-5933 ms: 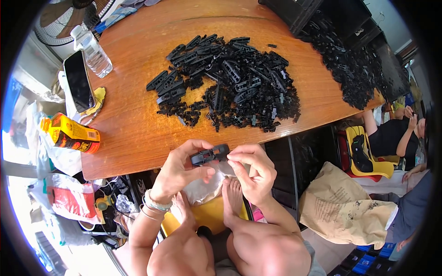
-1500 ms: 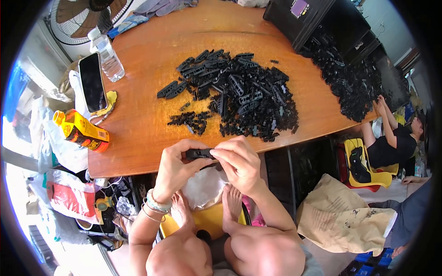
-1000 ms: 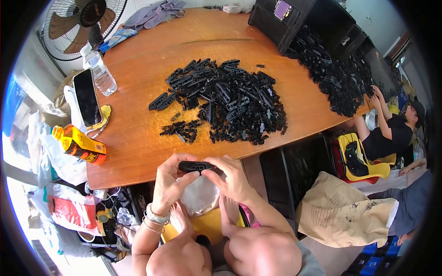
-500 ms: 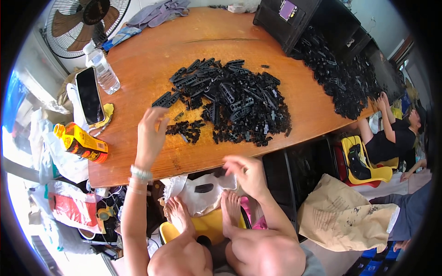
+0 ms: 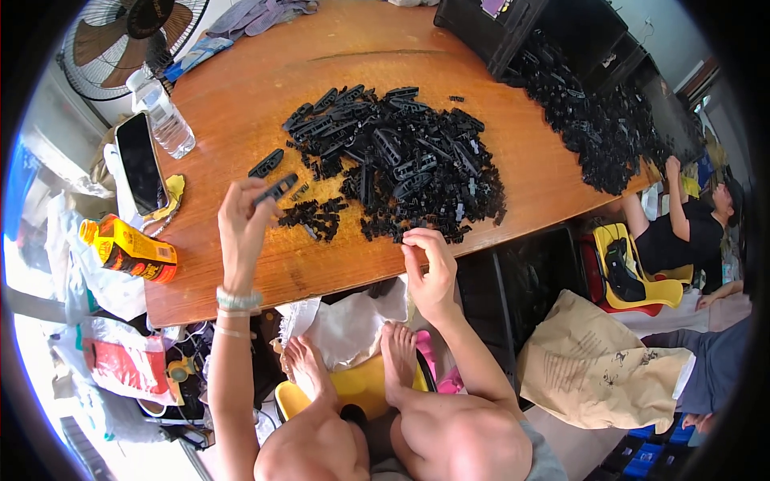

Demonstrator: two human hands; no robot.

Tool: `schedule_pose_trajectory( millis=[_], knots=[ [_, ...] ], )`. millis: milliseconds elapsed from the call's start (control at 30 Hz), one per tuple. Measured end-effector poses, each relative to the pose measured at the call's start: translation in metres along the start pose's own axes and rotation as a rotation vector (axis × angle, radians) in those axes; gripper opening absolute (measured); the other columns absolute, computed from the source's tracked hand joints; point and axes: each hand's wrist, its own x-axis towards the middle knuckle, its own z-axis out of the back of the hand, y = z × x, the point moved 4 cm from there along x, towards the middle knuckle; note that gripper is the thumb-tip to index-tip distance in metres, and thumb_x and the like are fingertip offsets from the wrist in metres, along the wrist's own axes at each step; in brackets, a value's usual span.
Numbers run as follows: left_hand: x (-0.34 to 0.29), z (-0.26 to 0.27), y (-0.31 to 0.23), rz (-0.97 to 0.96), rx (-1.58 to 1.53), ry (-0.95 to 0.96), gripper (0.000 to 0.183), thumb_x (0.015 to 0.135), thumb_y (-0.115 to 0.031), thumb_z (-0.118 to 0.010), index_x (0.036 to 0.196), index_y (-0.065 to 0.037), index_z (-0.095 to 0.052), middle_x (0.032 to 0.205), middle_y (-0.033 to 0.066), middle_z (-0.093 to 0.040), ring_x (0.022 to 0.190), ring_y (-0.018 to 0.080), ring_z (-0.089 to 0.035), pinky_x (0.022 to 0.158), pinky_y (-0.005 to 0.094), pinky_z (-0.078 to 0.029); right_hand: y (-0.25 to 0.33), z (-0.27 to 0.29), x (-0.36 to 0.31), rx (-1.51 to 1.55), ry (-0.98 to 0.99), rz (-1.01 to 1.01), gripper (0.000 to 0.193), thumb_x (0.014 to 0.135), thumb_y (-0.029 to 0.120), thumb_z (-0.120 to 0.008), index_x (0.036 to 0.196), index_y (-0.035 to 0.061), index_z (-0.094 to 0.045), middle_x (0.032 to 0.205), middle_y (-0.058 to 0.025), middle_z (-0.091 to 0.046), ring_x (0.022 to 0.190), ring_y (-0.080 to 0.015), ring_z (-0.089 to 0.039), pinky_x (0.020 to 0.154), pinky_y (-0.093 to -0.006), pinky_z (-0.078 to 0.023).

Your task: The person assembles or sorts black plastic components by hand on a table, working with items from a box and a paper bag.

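Two bare hands work over a round-edged wooden table (image 5: 337, 48) whose near rim curves from nine o'clock to four o'clock. The left hand (image 5: 241, 220) is raised above the tabletop at about nine o'clock of the main heap, fingers pinched on a long black plastic part (image 5: 277, 188). The right hand (image 5: 431, 268) rests at the table's near edge, at six o'clock of the heap, its fingertips touching the outermost pieces; whether it grips one I cannot tell. The heap of black plastic parts (image 5: 401, 156) fills the table's middle, with a small cluster (image 5: 313, 218) just beside it at seven o'clock and a single loose piece (image 5: 265, 163) lying apart at nine o'clock. A second pile (image 5: 597, 124) spreads toward the far right edge, next to a black crate (image 5: 489, 28) at one o'clock. At the left edge stand a clear water bottle (image 5: 164, 120), a dark phone (image 5: 140, 163) and an orange-yellow bottle (image 5: 128, 250) lying on its side. A fan (image 5: 132, 40) stands beyond the table at eleven o'clock. Bare wood lies open between the heap and the left-hand things. Below the rim, the person's feet rest on a yellow stool (image 5: 361, 385); a brown paper bag (image 5: 597, 369) lies on the floor at four o'clock, near another person (image 5: 682, 232) seated at three o'clock.
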Motion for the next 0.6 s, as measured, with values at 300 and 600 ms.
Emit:
schedule_pose_trajectory(
  millis=[300,600],
  knots=[
    [-0.091,-0.025,-0.022,0.417,-0.518,0.414,0.029,0.077,0.008,-0.064,0.105,0.004,-0.056,0.084,0.0045,-0.062,0.069,0.0078,-0.058,0.064,0.0201,-0.048,0.037,0.005,-0.008,0.788,0.223,-0.628,0.014,0.088,-0.004,-0.056,0.100,-0.0057,-0.060,0.093,-0.0071,-0.060,0.080,-0.0096,-0.058,0.071,-0.0201,-0.047],
    [-0.108,-0.028,-0.032,0.444,-0.539,0.474,0.026,0.078,0.007,-0.066,0.101,0.004,-0.054,0.088,0.0074,-0.062,0.075,0.0099,-0.060,0.068,0.0219,-0.051,0.065,-0.002,0.002,0.427,0.191,-0.181,0.008,0.084,-0.003,-0.061,0.092,-0.0046,-0.061,0.092,-0.0087,-0.057,0.081,-0.0111,-0.055,0.071,-0.0217,-0.044]
  ],
)
